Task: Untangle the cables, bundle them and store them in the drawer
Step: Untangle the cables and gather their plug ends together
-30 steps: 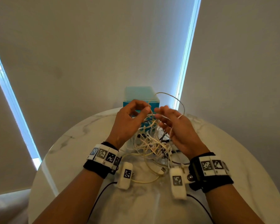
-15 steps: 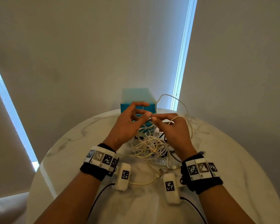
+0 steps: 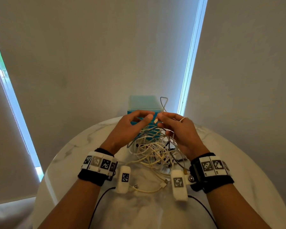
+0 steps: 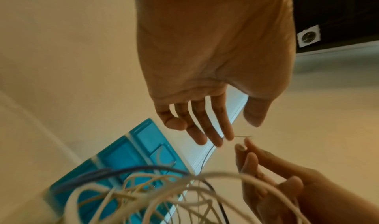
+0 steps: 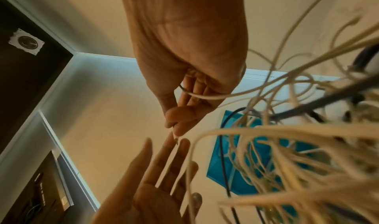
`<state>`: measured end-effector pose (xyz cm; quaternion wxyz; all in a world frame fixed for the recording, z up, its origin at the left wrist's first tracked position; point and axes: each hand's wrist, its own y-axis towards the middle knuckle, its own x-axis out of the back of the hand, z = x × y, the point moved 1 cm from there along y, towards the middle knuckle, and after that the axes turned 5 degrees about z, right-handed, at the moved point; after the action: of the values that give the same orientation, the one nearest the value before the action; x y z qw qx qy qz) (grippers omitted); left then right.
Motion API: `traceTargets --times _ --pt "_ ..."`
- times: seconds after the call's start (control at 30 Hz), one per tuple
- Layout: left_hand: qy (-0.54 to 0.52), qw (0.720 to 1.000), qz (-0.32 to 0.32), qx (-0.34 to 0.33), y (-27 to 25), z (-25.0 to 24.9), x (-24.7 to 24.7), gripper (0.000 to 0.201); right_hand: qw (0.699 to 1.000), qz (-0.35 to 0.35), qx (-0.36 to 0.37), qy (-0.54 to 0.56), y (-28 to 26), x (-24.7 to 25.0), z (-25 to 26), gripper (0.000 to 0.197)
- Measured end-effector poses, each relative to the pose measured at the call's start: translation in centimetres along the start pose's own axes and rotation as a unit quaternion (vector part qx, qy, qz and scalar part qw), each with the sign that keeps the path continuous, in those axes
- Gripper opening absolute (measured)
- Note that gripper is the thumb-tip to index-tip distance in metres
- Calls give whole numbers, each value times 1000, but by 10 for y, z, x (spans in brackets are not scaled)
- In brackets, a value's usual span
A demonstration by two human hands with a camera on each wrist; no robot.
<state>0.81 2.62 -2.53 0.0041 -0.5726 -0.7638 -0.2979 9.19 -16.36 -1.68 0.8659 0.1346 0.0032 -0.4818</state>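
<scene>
The cables (image 3: 153,151) are mostly cream and off-white, with a few dark grey and dark blue strands through the heap. The drawer unit (image 3: 144,104) at twelve o'clock has a pale, frosted turquoise top and bright teal fronts. The bench (image 3: 238,171) is white marble with faint grey veining. Black wristbands (image 3: 96,172) carry white tiles printed with black-and-white square codes. The blinds (image 3: 92,55) are plain light grey.

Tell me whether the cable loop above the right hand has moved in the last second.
Yes. The cable loop pulled left: from arching right of the blue drawer box to standing before its right edge.
</scene>
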Motion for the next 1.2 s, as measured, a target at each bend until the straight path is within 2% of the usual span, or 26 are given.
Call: traceTargets --times 0.17,0.23,0.27,0.33,0.37,0.43,0.47,0.5,0.57,0.6,0.7,0.83,0.93,1.0,1.07,1.13,1.2 --pt "67 998 -5 -18 0 -22 2 23 996 21 -44 -68 11 -4 30 32" --pt "60 997 -45 -3 1 -25 14 20 986 53 -88 -133 12 1 44 45" --pt "62 994 -86 12 2 -23 24 19 974 66 -114 -185 12 5 52 56" --pt "100 976 -185 51 4 -15 49 21 929 73 -158 -325 8 10 71 76" --pt "117 965 -226 67 5 -10 59 22 898 63 -160 -406 7 14 79 76" --pt "123 954 -266 60 5 -8 69 20 829 40 -84 -551 4 19 89 51" --pt "122 954 -273 25 6 -11 68 19 809 45 -41 -585 3 20 91 38" --pt "124 955 -270 -25 6 -19 65 18 802 65 -12 -594 3 18 93 31" --pt "139 958 -222 -115 8 -39 48 20 798 142 5 -585 1 8 96 27" --pt "136 967 -175 -128 10 -47 37 24 795 177 8 -580 0 0 98 28" --pt "73 993 -36 -82 17 -69 3 28 805 205 33 -556 -4 -17 107 32" --pt "15 999 -25 -16 22 -80 -8 42 845 172 49 -504 -9 -19 115 36" --pt "-29 998 11 60 28 -80 -9 39 883 128 65 -448 -10 -15 113 39" --pt "-47 995 31 84 29 -81 -10 41 891 104 69 -437 -10 -16 108 41" --pt "-51 994 39 88 30 -84 -12 52 893 78 73 -437 -7 -17 99 40" --pt "-11 995 64 74 28 -87 -12 64 894 49 77 -439 -3 -14 91 39" --pt "10 995 85 58 26 -84 -6 62 905 24 91 -415 1 -6 87 42"
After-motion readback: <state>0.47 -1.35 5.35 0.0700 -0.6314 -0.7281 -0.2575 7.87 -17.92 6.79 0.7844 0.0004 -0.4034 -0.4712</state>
